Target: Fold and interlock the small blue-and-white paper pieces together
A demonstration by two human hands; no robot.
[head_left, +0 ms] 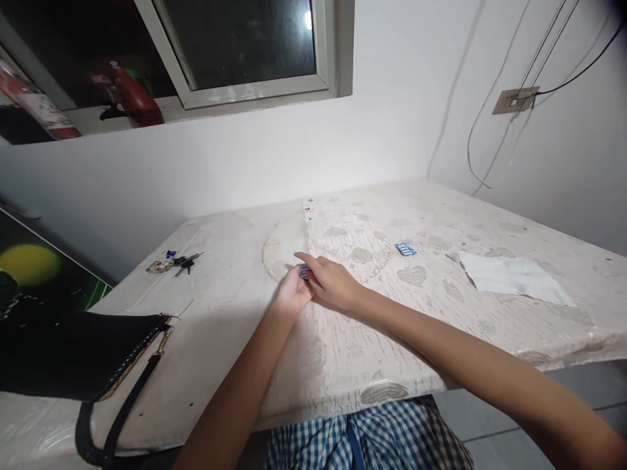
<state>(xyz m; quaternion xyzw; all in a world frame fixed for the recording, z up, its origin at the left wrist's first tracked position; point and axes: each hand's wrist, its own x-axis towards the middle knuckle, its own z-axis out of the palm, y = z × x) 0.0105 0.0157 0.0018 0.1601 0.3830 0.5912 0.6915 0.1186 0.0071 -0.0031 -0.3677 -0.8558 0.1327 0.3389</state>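
Over the middle of the table my left hand [292, 294] and my right hand [334, 281] meet. Between them shows a small blue-and-white printed piece [304, 271], partly covered by my fingers. My left hand is closed around it from below. My right hand presses on it from the right, its index finger reaching out past it to the left. A similar flat blue-and-white printed piece [405, 249] lies on the table, to the right of my hands.
On the patterned tablecloth [343, 365] lie a torn white paper [514, 279] at right and keys [182, 262] at left. A black bag [78, 352] with a strap covers the left front. Tiny scraps [307, 209] lie near the wall. Cables hang from an outlet [515, 100].
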